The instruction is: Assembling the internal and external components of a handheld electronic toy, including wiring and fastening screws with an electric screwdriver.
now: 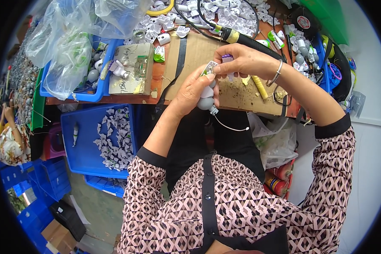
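Note:
My left hand (187, 94) is closed around a white-and-grey plastic assembly (205, 103) with rounded grey sections, held over the table's front edge. A thin white cord (230, 127) hangs from its lower end. At its upper end sits a white plate with small holes and a bit of green, facing up. My right hand (246, 62) comes in from the right, its thumb and forefinger pinched at that upper end. A white part with a purple tip (227, 59) shows among the right fingers; their exact grip is partly hidden.
Cardboard (194, 55) covers the work surface, with a black-handled tool (252, 43) and a yellow stick (259, 87) on it. White plastic parts (224, 17) pile up behind. Blue bins (98, 91) stand left and right; a blue tray (82, 154) of parts sits lower left. Another person (13, 142) is far left.

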A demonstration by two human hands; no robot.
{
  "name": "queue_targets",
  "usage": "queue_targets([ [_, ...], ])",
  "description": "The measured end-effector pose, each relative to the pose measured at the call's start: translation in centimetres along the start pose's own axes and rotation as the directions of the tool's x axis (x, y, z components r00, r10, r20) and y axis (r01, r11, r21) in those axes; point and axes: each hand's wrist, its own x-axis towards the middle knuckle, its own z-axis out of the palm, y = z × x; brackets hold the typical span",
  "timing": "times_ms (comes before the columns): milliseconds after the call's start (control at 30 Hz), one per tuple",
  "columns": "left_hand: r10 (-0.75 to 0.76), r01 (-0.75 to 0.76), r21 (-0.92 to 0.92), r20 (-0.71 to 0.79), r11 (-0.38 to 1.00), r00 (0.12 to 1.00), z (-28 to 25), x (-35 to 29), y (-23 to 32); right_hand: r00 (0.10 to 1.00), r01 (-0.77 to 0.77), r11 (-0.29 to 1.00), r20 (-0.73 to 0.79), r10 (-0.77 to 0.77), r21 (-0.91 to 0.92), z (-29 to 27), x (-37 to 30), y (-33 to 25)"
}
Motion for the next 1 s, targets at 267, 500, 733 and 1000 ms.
queue_targets([
  [267, -0.055, 0.056, -0.069, 0.017, 0.996, 0.998, -0.5, -0.1, 0.5, 0.632, 0.516, 0.167, 0.242, -0.737, -0.840, -0.3, -0.8, -0.8],
  [500, -0.079, 0.083, -0.084, 0.052, 0.993, 0.996, -0.6, 0.0, 0.4, 0.676, 0.505, 0.098, 0.322, -0.663, -0.858, -0.5, -0.4, -1.3],
  [733, -0.101, 0.105, -0.047, 0.081, 0.993, 0.992, -0.5, -0.1, 0.7, 0.798, 0.515, 0.307, 0.317, -0.513, -0.800, -0.9, -0.1, -2.2],
  [1000, -0.052, 0.051, 0.038, 0.020, 0.998, 0.998, -0.3, 0.4, 0.0, 0.875, 0.178, 0.379, -0.029, -0.482, -0.908, 1.6, -0.4, -1.3],
])
